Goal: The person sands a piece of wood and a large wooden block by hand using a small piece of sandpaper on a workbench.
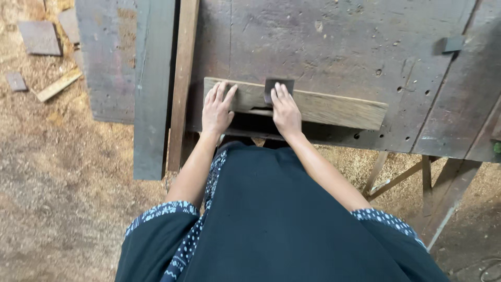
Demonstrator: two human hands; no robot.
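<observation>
Two hands are pressing flat on a wooden board — the left hand is lying open on its near end, the right hand is holding a dark sanding block under its fingertips. This board is resting along the near edge of a worn workbench; sawdust is covering the floor — scrap wood pieces are lying well apart.

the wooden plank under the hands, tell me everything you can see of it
The plank is a long, pale, rough-sawn strip of wood with weathered grain. It lies flat along the near edge of the dark, worn workbench, slanting slightly down to the right. The left hand rests flat on its left end; the right hand presses a small dark sanding pad against its top near the middle.
</observation>
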